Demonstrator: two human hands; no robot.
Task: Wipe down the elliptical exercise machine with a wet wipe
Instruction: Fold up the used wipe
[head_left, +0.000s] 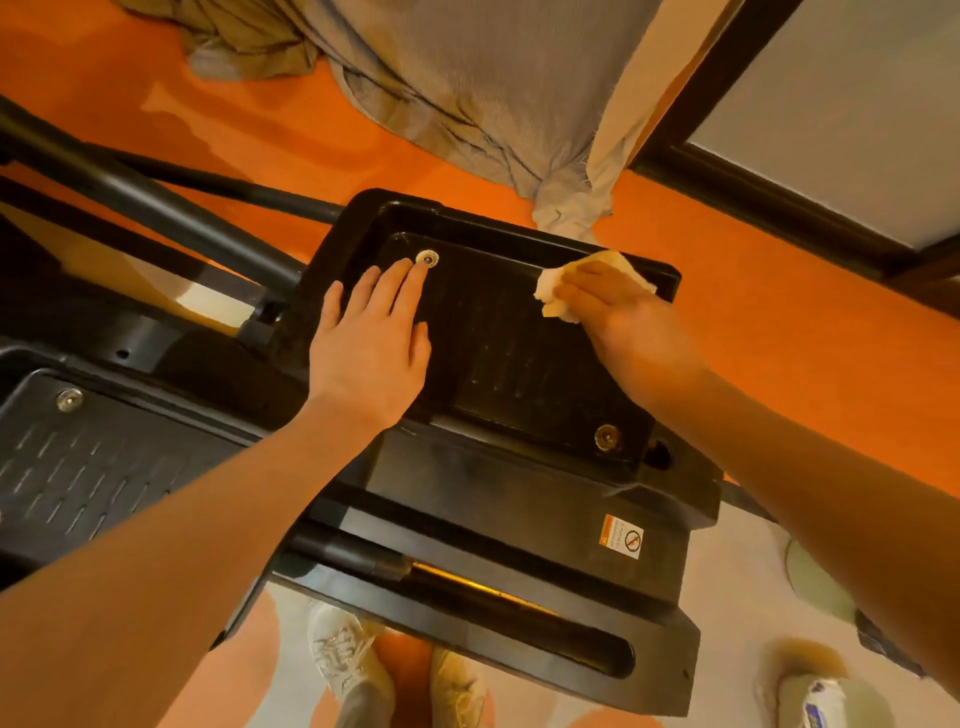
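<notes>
A black foot pedal (509, 353) of the elliptical machine fills the middle of the view, with a raised rim and a metal bolt (427, 258) at its far left corner. My left hand (366, 343) lies flat on the pedal's left side, fingers straight, fingertips just short of that bolt. My right hand (618, 317) holds a crumpled white wet wipe (553, 291) and presses it against the pedal's far right corner by the rim. A second bolt (606, 436) sits at the near right corner.
The other pedal (78, 457) lies at the lower left, with black frame tubes (156, 208) running behind it. An orange floor surrounds the machine. A grey curtain (467, 93) hangs at the top, beside a dark window frame (769, 197). Shoes (343, 660) show at the bottom.
</notes>
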